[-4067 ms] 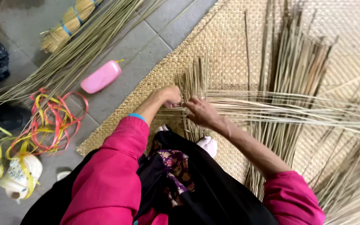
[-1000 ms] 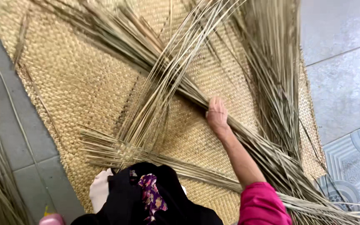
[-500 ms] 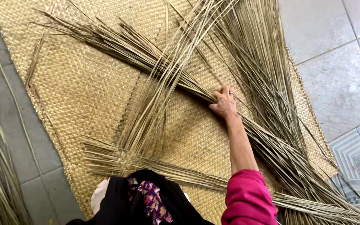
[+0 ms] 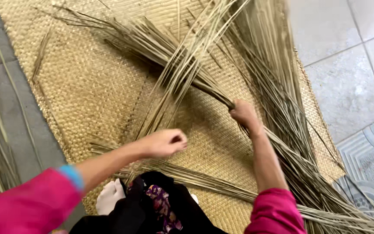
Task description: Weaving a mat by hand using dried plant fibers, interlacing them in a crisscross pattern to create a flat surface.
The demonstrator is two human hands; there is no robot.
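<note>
Reed bundle [image 4: 182,56] gripped by right hand [image 4: 243,113]; left hand [image 4: 165,143] loosely curled above woven mat [image 4: 83,82].

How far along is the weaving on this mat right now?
Done: a wide woven mat already covers the floor, tightly plaited. In hand: the right hand grips a bundle of loose reed strips that crosses the mat, while the left hand is curled above another fan of strips. Left: many long strips lie unwoven along the mat's right edge.
</note>
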